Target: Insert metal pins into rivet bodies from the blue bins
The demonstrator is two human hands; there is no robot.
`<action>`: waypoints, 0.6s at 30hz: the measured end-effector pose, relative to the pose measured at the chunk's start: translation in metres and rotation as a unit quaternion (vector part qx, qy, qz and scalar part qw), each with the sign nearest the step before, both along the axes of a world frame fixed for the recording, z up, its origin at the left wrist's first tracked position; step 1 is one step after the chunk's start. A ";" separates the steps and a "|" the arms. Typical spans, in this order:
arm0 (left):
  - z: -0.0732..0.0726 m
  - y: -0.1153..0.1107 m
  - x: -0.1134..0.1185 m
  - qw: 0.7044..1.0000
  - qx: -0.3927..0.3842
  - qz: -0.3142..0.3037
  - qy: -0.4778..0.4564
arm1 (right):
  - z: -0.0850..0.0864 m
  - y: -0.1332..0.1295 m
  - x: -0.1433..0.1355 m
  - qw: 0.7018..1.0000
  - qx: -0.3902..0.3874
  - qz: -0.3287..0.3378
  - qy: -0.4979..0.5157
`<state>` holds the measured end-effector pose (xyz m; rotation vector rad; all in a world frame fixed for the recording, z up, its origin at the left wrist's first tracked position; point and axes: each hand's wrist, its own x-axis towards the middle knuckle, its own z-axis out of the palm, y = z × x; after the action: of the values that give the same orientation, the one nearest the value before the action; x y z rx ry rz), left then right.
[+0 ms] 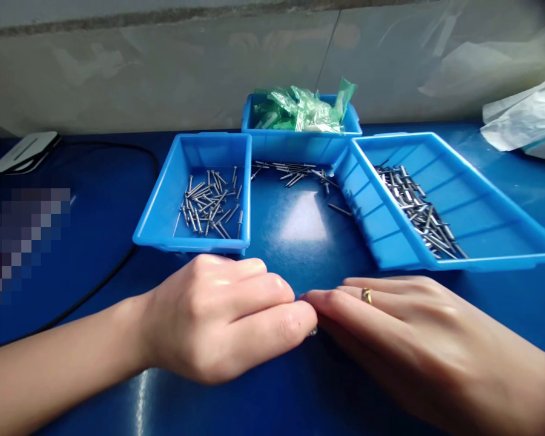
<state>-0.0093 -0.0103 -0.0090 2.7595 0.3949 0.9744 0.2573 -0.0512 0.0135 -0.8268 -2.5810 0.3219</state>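
Observation:
My left hand is closed in the middle foreground, fingers curled and thumb pressed against them. A small shiny metal piece peeks out at its fingertips; most of it is hidden. Meeting it from the right, my right hand wears a gold ring and has its fingers pressed together; what they hold, if anything, is hidden. Just beyond my left hand, a blue bin contains loose screws. Beyond my right hand, another blue bin contains a pile of blind rivets.
Loose rivets lie on the blue table between the bins. Behind them, a third blue bin holds green plastic packets. A black cable runs along the left. White crumpled plastic sits at the far right.

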 end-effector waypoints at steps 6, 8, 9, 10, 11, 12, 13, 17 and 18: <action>0.003 0.000 0.002 0.999 -0.002 -0.030 0.019 | 0.000 0.000 0.000 1.000 0.001 0.018 0.006; 0.001 0.001 0.002 0.999 0.016 -0.034 0.013 | 0.000 0.000 0.000 1.000 0.012 0.011 0.005; -0.001 0.001 0.001 0.999 0.024 -0.030 0.010 | -0.001 -0.001 -0.001 1.000 0.019 0.004 0.006; -0.003 0.001 0.001 0.999 0.030 -0.024 0.008 | -0.001 -0.001 -0.001 1.000 0.026 -0.003 0.009; -0.004 0.001 0.000 0.999 0.034 -0.016 0.009 | -0.001 -0.002 -0.001 1.000 0.028 -0.011 0.008; -0.005 0.002 0.000 0.999 0.038 -0.007 0.009 | -0.001 -0.002 -0.001 0.999 0.027 -0.015 0.009; -0.005 0.002 0.000 0.999 0.041 0.000 0.012 | -0.001 -0.002 -0.001 0.999 0.026 -0.020 0.014; 0.005 0.003 0.002 0.997 0.063 0.012 0.052 | -0.001 -0.003 0.000 0.999 0.009 -0.028 0.018; 0.009 0.004 0.002 0.995 0.068 0.011 0.066 | -0.001 -0.003 0.001 0.999 0.010 -0.029 0.016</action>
<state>-0.0070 -0.0064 -0.0005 2.9597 0.3946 0.8556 0.2579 -0.0543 0.0124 -0.8799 -2.5217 0.2906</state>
